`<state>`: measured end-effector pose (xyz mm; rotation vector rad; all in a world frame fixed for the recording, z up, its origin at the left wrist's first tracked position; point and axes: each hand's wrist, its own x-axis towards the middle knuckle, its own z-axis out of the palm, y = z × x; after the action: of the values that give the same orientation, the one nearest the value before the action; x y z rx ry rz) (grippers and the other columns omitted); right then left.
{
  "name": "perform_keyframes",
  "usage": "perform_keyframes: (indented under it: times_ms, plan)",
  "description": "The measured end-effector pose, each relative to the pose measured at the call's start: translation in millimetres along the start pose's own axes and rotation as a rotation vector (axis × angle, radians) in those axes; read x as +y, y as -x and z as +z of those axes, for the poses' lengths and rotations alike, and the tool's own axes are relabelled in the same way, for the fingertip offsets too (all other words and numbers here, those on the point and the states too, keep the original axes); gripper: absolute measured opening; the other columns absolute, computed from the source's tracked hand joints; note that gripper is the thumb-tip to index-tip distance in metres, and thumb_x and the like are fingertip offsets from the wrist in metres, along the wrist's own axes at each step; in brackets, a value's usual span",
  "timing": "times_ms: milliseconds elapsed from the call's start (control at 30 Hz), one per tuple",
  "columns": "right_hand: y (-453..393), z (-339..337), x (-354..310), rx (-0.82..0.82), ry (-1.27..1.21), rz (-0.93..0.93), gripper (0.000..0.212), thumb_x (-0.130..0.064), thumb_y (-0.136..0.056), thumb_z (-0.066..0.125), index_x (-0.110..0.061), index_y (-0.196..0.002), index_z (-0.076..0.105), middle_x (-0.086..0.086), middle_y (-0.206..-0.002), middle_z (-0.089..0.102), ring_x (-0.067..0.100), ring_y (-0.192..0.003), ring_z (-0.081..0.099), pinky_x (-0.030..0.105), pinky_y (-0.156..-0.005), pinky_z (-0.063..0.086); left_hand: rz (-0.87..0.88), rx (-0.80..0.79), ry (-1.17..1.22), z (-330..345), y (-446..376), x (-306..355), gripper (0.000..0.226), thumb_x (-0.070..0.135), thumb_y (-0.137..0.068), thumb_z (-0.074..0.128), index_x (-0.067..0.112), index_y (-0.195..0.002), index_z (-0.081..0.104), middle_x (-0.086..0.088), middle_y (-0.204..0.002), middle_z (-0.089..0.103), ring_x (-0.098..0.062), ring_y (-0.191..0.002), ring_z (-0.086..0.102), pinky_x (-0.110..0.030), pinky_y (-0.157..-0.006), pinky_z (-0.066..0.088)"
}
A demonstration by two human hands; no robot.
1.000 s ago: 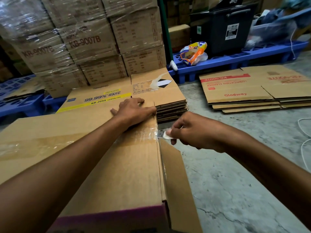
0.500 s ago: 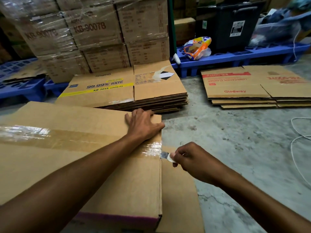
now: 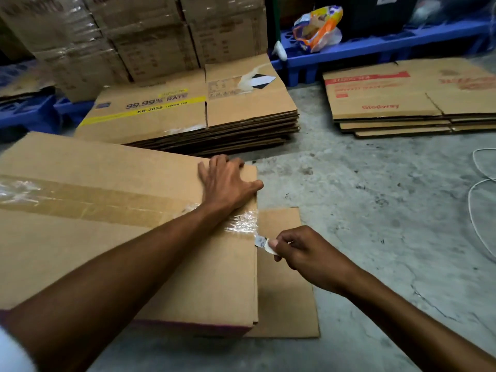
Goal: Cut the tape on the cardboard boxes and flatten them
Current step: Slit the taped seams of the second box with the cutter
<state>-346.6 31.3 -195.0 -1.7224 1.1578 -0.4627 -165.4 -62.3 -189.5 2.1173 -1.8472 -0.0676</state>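
A large brown cardboard box (image 3: 112, 253) fills the lower left, with a strip of clear tape (image 3: 88, 202) running along its top seam to the right edge. My left hand (image 3: 228, 181) lies flat on the box top near that far right corner. My right hand (image 3: 303, 253) pinches a small blade (image 3: 261, 241), whose tip touches the crinkled tape end at the box's right edge. A loose side flap (image 3: 284, 277) hangs out below my right hand.
Two stacks of flattened boxes lie on the concrete floor: one ahead (image 3: 204, 114), one at the right (image 3: 410, 100). Behind them are shrink-wrapped cartons (image 3: 134, 36) and blue pallets (image 3: 375, 49) with a plastic bag (image 3: 316, 28). A white cord (image 3: 480, 200) lies at the right.
The view has tilted down and the box top appears lower. My right hand has carried the blade down along the box's right edge; my left hand stays pressed on the corner.
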Motion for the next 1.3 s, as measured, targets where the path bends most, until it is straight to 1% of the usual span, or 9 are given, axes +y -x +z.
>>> perform_keyframes:
  times_ms: [67, 267, 367, 467, 600, 667, 767, 900, 1300]
  plan:
    - [3, 2, -1, -0.008, 0.011, 0.008, 0.035, -0.035, -0.096, 0.047, -0.026, -0.065, 0.059, -0.02, -0.043, 0.051, -0.003, -0.04, 0.044, 0.019, -0.051, 0.03, -0.004, -0.011, -0.004, 0, 0, 0, 0.063, 0.054, -0.075, 0.064, 0.018, -0.127, 0.055, -0.01, -0.133, 0.047, -0.025, -0.13, 0.034, -0.048, -0.114, 0.01]
    - [5, -31, -11, 0.042, 0.16, 0.06, 0.034, -0.033, -0.096, 0.048, -0.019, -0.069, 0.065, -0.007, -0.055, 0.049, 0.005, -0.045, 0.041, 0.021, -0.049, 0.03, 0.125, -0.184, 0.079, -36, -1, -14, 0.046, 0.037, -0.089, 0.057, 0.017, -0.13, 0.055, -0.008, -0.143, 0.045, -0.022, -0.133, 0.036, -0.036, -0.11, 0.024]
    - [-3, -43, -31, 0.133, 0.244, -0.057, 0.031, -0.031, -0.096, 0.048, -0.022, -0.069, 0.06, -0.008, -0.055, 0.051, -0.003, -0.046, 0.051, 0.013, -0.049, 0.031, 0.218, -0.272, 0.055, -70, 8, -40, 0.042, 0.029, -0.095, 0.05, 0.017, -0.135, 0.05, -0.008, -0.149, 0.038, -0.019, -0.137, 0.031, -0.029, -0.109, 0.025]
    - [-18, -34, -54, 0.095, 0.344, -0.19, 0.026, -0.033, -0.096, 0.046, -0.019, -0.079, 0.06, -0.002, -0.063, 0.062, 0.004, -0.053, 0.056, 0.02, -0.053, 0.04, 0.222, -0.288, -0.071, -90, 18, -69, 0.043, 0.03, -0.098, 0.042, 0.021, -0.14, 0.044, -0.008, -0.151, 0.034, -0.02, -0.14, 0.027, -0.032, -0.111, 0.022]
    - [-35, -17, -76, 0.076, 0.522, -0.342, 0.022, -0.03, -0.097, 0.046, -0.02, -0.084, 0.06, -0.001, -0.075, 0.065, 0.015, -0.065, 0.057, 0.037, -0.059, 0.046, 0.151, -0.263, -0.241, -101, 38, -106, 0.05, 0.04, -0.101, 0.027, 0.029, -0.149, 0.023, -0.005, -0.16, 0.014, -0.021, -0.147, 0.009, -0.038, -0.117, 0.007]
    - [-40, -10, -82, 0.075, 0.623, -0.428, 0.018, -0.027, -0.096, 0.048, -0.025, -0.08, 0.056, 0.0, -0.071, 0.062, 0.02, -0.063, 0.054, 0.037, -0.056, 0.043, 0.147, -0.238, -0.256, -97, 46, -113, 0.05, 0.039, -0.101, 0.023, 0.029, -0.15, 0.019, -0.004, -0.16, 0.01, -0.021, -0.148, 0.005, -0.039, -0.118, 0.003]
    - [-49, -2, -87, 0.045, 0.731, -0.512, 0.022, -0.025, -0.096, 0.049, -0.029, -0.074, 0.048, -0.009, -0.059, 0.047, 0.014, -0.053, 0.045, 0.029, -0.049, 0.033, 0.173, -0.213, -0.225, -89, 47, -114, 0.048, 0.027, -0.102, 0.025, 0.026, -0.15, 0.021, -0.007, -0.16, 0.013, -0.022, -0.147, 0.007, -0.038, -0.118, 0.004]
    - [-59, 7, -91, 0.012, 0.786, -0.574, 0.02, -0.026, -0.096, 0.048, -0.021, -0.083, 0.062, 0.0, -0.072, 0.062, 0.021, -0.064, 0.057, 0.037, -0.055, 0.045, 0.187, -0.158, -0.192, -83, 46, -118, 0.048, 0.02, -0.101, 0.028, 0.023, -0.149, 0.025, -0.007, -0.159, 0.018, -0.021, -0.147, 0.012, -0.035, -0.118, 0.006]
    - [-78, 27, -88, -0.014, 0.918, -0.615, 0.016, -0.017, -0.091, 0.049, -0.017, -0.076, 0.056, 0.005, -0.071, 0.059, 0.03, -0.066, 0.054, 0.038, -0.053, 0.04, 0.21, -0.089, -0.176, -76, 46, -121, 0.05, 0.014, -0.098, 0.032, 0.022, -0.148, 0.027, -0.007, -0.158, 0.02, -0.02, -0.147, 0.014, -0.037, -0.119, 0.007]
